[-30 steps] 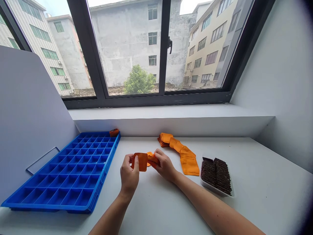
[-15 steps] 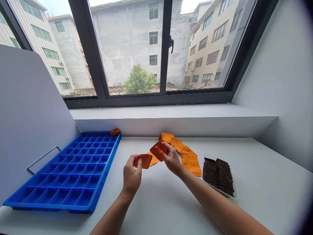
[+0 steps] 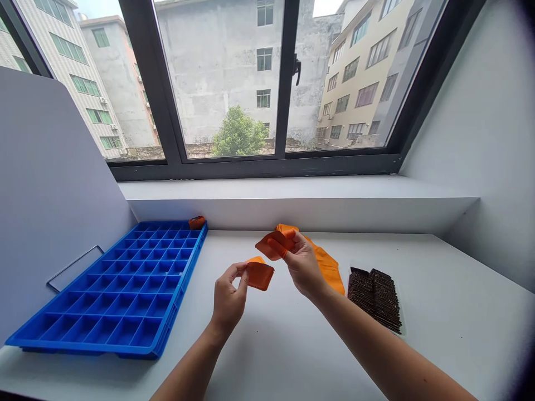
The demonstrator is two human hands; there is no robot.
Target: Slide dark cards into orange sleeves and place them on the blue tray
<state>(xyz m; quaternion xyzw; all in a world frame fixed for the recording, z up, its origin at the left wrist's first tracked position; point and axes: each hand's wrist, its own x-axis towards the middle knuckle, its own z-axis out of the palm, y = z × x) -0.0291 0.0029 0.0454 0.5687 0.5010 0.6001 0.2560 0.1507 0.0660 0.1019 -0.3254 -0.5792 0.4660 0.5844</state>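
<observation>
Left hand [image 3: 229, 301] and its piece [image 3: 261, 277] have shifted right, right hand [image 3: 305, 267] slightly up with its own piece [image 3: 278, 237]. Both pinch narrow, one orange piece each, apart, over the desk [image 3: 267, 348]; can't tell if either is doubled. Orange pile [image 3: 324, 264] behind right hand, blue tray [image 3: 83, 348] well left. Step looks like separating pieces; next move calls for light, steady edge grip

Smooth plastic tray [image 3: 83, 346], cloth-like orange pieces [image 3: 261, 277], smooth matt tabletop [image 3: 267, 356]
</observation>
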